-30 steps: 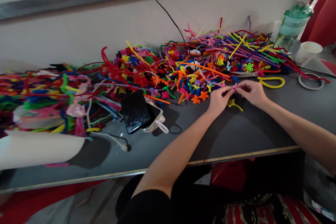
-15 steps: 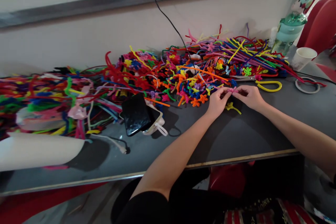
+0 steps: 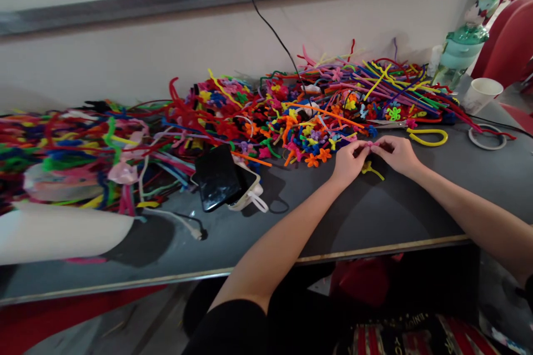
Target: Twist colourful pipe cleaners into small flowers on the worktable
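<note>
Between my two hands is a small pink pipe-cleaner flower [image 3: 370, 145], mostly covered by fingertips. My left hand [image 3: 348, 162] pinches it from the left with thumb and index finger. My right hand [image 3: 396, 154] grips its other side in the same kind of pinch. Just below them, a yellow-green pipe-cleaner piece [image 3: 373, 171] with a short tail lies on the dark table. Scissors with a yellow handle [image 3: 433, 141] rest right behind my right hand, their blades partly under the heap.
A long heap of coloured pipe cleaners [image 3: 233, 113] runs along the wall. Left of my arms lie a black phone [image 3: 217, 178] and a white cable [image 3: 183, 226]. Rolled white paper [image 3: 66, 233] is far left. A paper cup [image 3: 482, 94], green bottle [image 3: 459, 58] and grey tape ring [image 3: 487, 137] stand right.
Both hands stay together at the same spot. The fingertips have closed further over the pink flower, so less of it shows. The view has shifted slightly.
</note>
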Tool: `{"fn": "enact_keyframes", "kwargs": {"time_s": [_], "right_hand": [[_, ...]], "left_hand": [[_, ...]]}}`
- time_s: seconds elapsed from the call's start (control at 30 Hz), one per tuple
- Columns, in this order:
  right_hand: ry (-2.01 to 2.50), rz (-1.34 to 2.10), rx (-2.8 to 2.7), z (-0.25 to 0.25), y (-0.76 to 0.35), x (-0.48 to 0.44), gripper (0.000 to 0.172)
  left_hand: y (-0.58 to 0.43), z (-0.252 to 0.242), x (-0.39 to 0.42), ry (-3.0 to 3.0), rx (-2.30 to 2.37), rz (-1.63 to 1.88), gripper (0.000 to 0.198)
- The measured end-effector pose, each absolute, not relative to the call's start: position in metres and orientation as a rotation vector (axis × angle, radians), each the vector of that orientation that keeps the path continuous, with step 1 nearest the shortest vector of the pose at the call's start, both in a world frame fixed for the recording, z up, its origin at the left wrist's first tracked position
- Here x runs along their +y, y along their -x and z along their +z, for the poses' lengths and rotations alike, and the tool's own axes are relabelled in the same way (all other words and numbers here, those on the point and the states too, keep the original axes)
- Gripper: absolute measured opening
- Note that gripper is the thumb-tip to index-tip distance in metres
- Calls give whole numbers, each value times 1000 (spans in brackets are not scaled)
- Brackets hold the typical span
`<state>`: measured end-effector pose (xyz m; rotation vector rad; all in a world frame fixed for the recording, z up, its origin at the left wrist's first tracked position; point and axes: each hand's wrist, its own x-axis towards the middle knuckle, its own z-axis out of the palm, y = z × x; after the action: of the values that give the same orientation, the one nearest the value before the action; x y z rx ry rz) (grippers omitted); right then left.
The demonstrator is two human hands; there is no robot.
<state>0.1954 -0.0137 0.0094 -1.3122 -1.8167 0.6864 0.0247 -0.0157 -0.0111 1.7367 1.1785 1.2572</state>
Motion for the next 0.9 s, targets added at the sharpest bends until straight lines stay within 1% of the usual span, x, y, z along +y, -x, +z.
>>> {"fn": "enact_keyframes", "kwargs": {"time_s": [0.1,0.27,0.4,0.53,0.67,0.77,0.9], "right_hand": [[1278,739,-1776,9,-195,-12,30],[1239,921,-1658,5,-197,-9,38],[1229,862,-1650,5,-197,-10,36],[1224,796,-1685,7,-199,-10,32],[1182,847,-1685,10,-200,-10,30],[1174,728,-1710,15,-201,-12,27],[1129,415,-1859,20,-201,-15,22]], "left_hand": [[-23,-14,-11,-1591,1137,1262,19],[-21,-15,-8,-1390,1045,1251,17],[-22,-13,-10,-1376,997,1245,20],[-21,-7,-13,-1556,1083,1228,24],[-20,-6,-14,-1627,1088,1253,18],[-19,-6,-14,-1611,1060,1263,15],[-18,-8,-14,-1562,1031,1241,21]]}}
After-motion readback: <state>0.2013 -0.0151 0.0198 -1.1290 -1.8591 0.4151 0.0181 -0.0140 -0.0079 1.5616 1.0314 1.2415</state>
